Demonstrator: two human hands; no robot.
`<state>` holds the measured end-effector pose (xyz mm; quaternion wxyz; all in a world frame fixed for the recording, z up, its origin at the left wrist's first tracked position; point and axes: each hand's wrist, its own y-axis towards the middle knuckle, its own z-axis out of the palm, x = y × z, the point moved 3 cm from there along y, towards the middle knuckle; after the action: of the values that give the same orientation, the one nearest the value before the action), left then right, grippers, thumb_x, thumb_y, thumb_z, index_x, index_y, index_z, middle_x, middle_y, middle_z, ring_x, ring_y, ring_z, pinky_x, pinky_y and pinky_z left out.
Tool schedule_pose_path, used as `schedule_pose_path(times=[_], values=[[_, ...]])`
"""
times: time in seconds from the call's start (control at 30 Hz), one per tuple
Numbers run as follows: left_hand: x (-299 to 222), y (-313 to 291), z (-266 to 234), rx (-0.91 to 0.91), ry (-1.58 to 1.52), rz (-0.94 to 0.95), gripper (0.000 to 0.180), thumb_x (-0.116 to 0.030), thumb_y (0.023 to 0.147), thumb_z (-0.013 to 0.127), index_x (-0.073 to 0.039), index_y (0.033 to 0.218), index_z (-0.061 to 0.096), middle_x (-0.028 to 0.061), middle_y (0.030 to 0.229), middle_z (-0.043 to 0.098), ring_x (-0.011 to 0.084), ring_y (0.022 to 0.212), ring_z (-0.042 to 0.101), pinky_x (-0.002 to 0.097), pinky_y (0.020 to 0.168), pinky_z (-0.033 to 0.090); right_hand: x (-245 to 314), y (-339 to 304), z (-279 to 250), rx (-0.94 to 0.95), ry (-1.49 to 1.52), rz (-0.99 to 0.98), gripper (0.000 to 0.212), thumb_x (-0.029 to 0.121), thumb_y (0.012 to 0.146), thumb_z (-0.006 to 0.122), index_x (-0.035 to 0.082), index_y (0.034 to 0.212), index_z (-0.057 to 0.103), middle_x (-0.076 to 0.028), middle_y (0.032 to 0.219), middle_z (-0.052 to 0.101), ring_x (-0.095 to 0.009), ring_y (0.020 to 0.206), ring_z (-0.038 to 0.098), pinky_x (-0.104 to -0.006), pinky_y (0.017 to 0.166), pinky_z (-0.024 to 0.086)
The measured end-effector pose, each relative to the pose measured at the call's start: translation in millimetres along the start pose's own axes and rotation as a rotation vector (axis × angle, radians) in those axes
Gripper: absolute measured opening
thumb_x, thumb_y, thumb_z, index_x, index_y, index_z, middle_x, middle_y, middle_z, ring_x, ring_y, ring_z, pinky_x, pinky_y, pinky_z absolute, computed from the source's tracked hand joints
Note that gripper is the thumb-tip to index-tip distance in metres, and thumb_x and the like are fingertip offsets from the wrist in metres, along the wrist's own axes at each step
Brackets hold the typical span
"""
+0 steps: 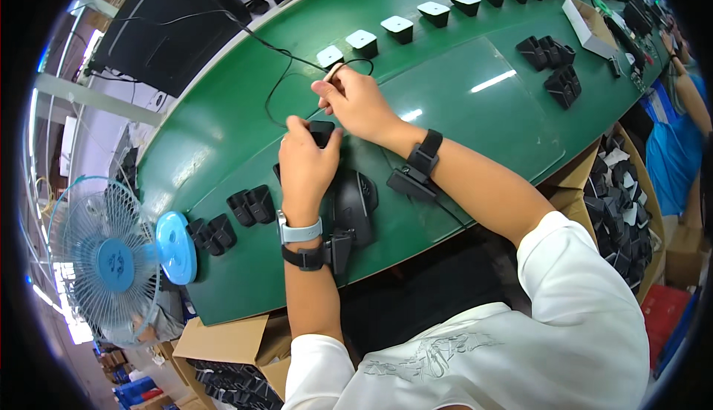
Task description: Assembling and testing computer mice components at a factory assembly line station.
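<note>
My left hand [308, 154] is closed around a small black box-shaped part [321, 132], its fingers covering much of it. Just above and to the right, my right hand [356, 102] is closed with its thumb against the fingers. A thin black cable [301, 59] runs to these fingers and loops beside them; the exact grip is partly hidden. Next to my left wrist lies a larger black rounded device [353, 206]. Further left on the green table [445, 90] sit several black block-shaped parts [251, 206], in small groups.
Black blocks with white tops [397, 28] form a long row along the far side. More black parts [562, 85] and a white open box [589, 25] sit at right. A blue fan [115, 265] stands left. Cartons of black parts [613, 202] flank me; another person [676, 142] is at far right.
</note>
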<state>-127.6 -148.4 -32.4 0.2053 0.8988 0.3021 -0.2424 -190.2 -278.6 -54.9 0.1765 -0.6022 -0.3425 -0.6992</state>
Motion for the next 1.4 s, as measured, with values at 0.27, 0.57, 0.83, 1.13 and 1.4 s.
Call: schedule_pose_path(times=[0.27, 0.57, 0.83, 1.13, 1.4], values=[[-5.5, -21.9, -8.2, -0.042, 0.532, 0.141, 0.054, -0.045, 0.076, 0.081, 0.004, 0.096, 0.071, 0.0248, 0.113, 0.061, 0.0406, 0.113, 0.052, 0.0477, 0.092, 0.043, 5.8, -2.8, -4.7, 0.067, -0.022, -0.046, 0.028, 0.027, 0.099, 0.068, -0.001, 0.094, 0.064, -0.006, 0.077, 0.069, -0.011, 0.069, 0.064, -0.0279, 0.065, 0.052], [15.3, -67.3, -17.9, -0.216, 0.401, -0.034, 0.052, -0.041, 0.076, 0.082, 0.0, 0.106, 0.071, 0.0364, 0.127, 0.052, 0.0506, 0.113, 0.055, 0.0543, 0.095, 0.049, 12.7, -5.4, -1.6, 0.198, -0.079, -0.097, 0.027, 0.027, 0.1, 0.068, 0.001, 0.095, 0.063, -0.004, 0.08, 0.068, -0.009, 0.072, 0.061, -0.0267, 0.068, 0.051], [30.2, -96.8, -20.1, -0.366, 0.325, -0.052, 0.053, -0.037, 0.075, 0.083, -0.001, 0.113, 0.071, 0.0338, 0.123, 0.056, 0.0481, 0.116, 0.052, 0.0542, 0.101, 0.045, 14.5, -9.7, 1.0, 0.339, -0.112, -0.155, 0.024, 0.024, 0.099, 0.068, 0.0, 0.095, 0.064, -0.003, 0.08, 0.067, -0.009, 0.074, 0.061, -0.0269, 0.069, 0.05], [33.7, -112.3, -32.0, -0.419, 0.428, -0.017, 0.049, -0.046, 0.077, 0.08, -0.008, 0.109, 0.075, 0.0231, 0.122, 0.061, 0.0413, 0.122, 0.048, 0.056, 0.102, 0.038, 11.2, -7.0, 9.0, 0.391, -0.12, -0.187, 0.025, 0.024, 0.098, 0.069, 0.0, 0.091, 0.064, -0.003, 0.077, 0.066, -0.01, 0.072, 0.06, -0.0274, 0.068, 0.049], [19.7, -100.1, -38.8, -0.46, 0.762, 0.03, 0.048, -0.058, 0.081, 0.072, -0.018, 0.107, 0.078, 0.012, 0.11, 0.071, 0.0364, 0.107, 0.062, 0.053, 0.091, 0.047, 7.0, -5.6, 11.5, 0.283, -0.092, -0.397, 0.026, 0.029, 0.084, 0.077, 0.003, 0.083, 0.075, -0.018, 0.083, 0.072, -0.03, 0.076, 0.071, -0.0426, 0.068, 0.055]])
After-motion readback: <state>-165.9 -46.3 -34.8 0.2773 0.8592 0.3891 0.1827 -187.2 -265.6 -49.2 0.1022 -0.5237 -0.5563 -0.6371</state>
